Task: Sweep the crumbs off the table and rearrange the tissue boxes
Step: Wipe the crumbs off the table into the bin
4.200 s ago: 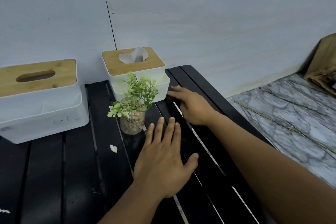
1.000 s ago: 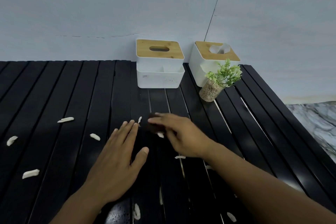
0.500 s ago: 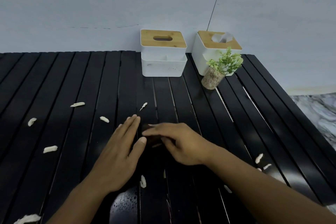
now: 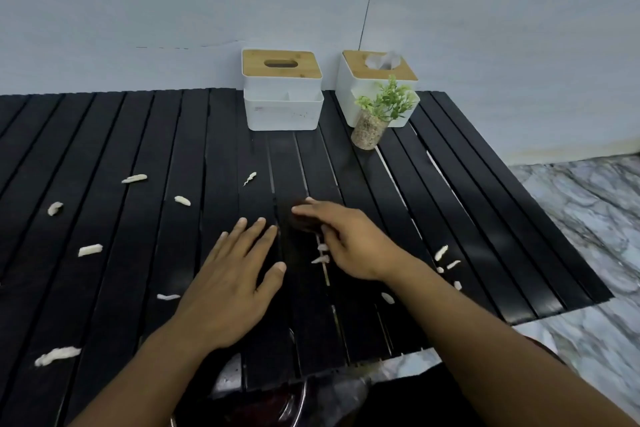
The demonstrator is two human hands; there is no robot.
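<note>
Left hand (image 4: pixel 231 284) flat, fingers spread, palm down on the black slatted table (image 4: pixel 104 156), gripping nothing; right hand (image 4: pixel 349 239) just beside it, closed over a small dark object (image 4: pixel 300 220), too blurred to identify. Pale elongated crumbs (image 4: pixel 90 249) scattered across the slats, several touching or near the right hand. Two white tissue boxes with bamboo lids (image 4: pixel 282 94) stand apart against the wall, small potted green plant (image 4: pixel 375 114) before the right-hand one

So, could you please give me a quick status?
Right hand on dark pad, left hand flat. Crumbs still scattered. Boxes untouched by wall.
</note>
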